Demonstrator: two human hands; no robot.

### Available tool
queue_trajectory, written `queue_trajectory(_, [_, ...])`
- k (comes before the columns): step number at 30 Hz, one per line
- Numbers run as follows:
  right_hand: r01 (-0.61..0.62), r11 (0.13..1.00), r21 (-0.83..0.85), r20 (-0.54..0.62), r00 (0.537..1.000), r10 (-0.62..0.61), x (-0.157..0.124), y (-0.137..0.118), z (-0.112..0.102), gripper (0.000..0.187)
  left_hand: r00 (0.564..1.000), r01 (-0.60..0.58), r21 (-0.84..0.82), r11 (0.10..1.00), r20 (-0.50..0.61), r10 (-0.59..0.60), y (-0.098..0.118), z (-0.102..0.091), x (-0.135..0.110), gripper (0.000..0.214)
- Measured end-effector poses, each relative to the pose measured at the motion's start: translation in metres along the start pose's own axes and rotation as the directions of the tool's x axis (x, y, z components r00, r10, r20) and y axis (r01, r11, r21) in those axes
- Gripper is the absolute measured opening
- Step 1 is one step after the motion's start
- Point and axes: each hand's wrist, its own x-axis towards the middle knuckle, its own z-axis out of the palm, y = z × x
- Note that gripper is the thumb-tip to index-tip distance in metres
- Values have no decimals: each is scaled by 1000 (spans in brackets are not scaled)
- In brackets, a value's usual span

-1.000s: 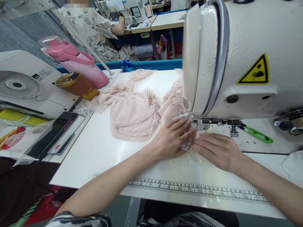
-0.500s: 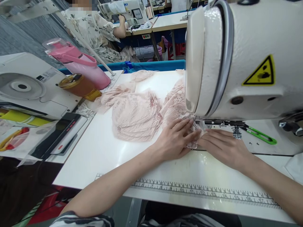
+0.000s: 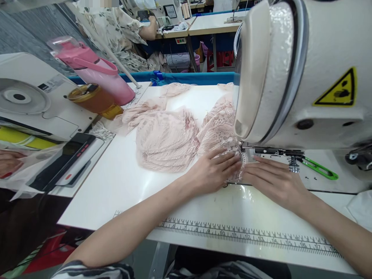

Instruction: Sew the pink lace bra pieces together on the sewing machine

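Observation:
Pale pink lace fabric (image 3: 167, 143) lies bunched on the white table and runs under the needle area of a sewing machine (image 3: 279, 77). My left hand (image 3: 210, 170) rests flat on the lace just left of the needle, fingers stretched out and close together. Across a narrow lace edge (image 3: 244, 155) lies my right hand (image 3: 273, 180), its fingers extended flat and pointing left, with the fingertips beside that edge. Part of the lace beneath my left fingers is hidden.
Green thread snips (image 3: 319, 168) lie on the machine bed, right of my right hand. A pink bottle (image 3: 95, 73) and an amber cup (image 3: 93, 99) stand at the left. Another person's hand (image 3: 10, 161) shows at the left edge. A printed ruler (image 3: 232, 232) runs along the table front.
My left fingers have drawn closer together and lie flatter, exposing more lace edge between my hands. The view has shifted slightly. Another person's hand has come in at the left edge.

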Motion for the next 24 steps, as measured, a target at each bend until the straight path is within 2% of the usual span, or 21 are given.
queue_trajectory(10, [19,1000,9,-86,996,-19,11,-4,7,23,999,39,-87,995,27,-36,-8,-2,-3,38])
queue_trajectory(24, [-69,998,-8,5,998,69,5,4,12,24,995,103,-21,994,3,-103,-4,-1,4,37])
